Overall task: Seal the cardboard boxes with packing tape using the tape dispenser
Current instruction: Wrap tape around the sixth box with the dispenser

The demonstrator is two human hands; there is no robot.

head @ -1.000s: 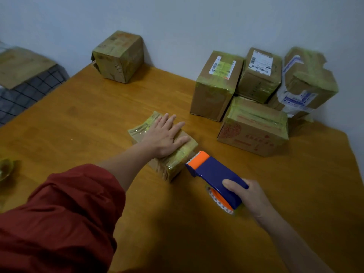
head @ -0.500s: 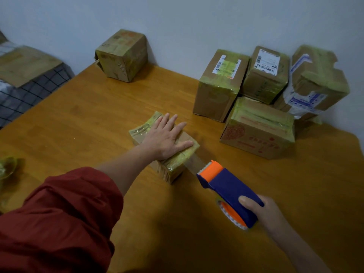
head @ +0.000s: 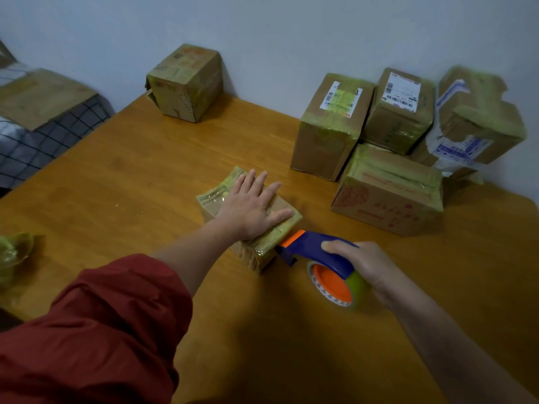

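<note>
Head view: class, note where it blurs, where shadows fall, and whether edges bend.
Head view: the far-right box is blurred; the left hand is sharper; a soft shadow darkens the table below the tape dispenser; the table's right edge bows.

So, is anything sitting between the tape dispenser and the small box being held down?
Nothing visible. The tape dispenser, gripped by the right hand, has its orange nose at the edge of the small box; the left hand lies flat on top.

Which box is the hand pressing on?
The small flat box in the middle of the table, under the left hand, with the tape dispenser at its edge. The five bigger boxes stand by the wall, untouched.
</note>
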